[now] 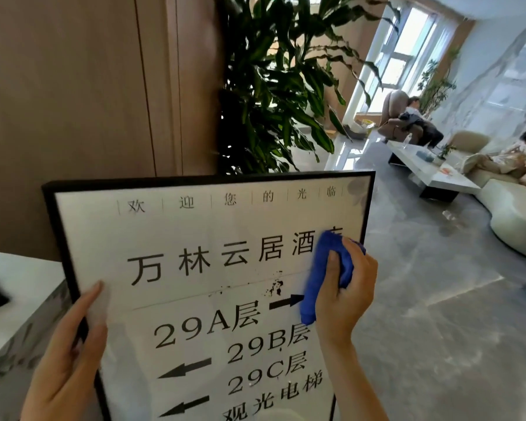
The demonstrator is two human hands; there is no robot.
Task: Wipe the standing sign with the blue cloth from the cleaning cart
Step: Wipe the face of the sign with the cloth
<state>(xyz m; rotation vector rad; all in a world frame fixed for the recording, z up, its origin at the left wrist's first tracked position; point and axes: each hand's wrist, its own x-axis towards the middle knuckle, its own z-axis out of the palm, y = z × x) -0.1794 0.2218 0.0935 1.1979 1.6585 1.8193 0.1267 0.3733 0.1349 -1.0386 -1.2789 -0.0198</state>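
The standing sign (195, 232) fills the lower middle of the view: a white panel in a black frame with black Chinese lettering, floor numbers and arrows. A patch of dark specks (275, 287) marks its middle right. My right hand (345, 287) is shut on the bunched blue cloth (322, 268) and presses it against the sign's right side, covering the last large character and an arrow tip. My left hand (73, 347) grips the sign's left frame edge, fingers lying on the panel.
A tall leafy plant (274, 86) stands right behind the sign, next to a brown wood wall (73, 101). A white counter (16, 287) is at the left. To the right, grey marble floor leads to a low table (431, 174), sofas and two seated people.
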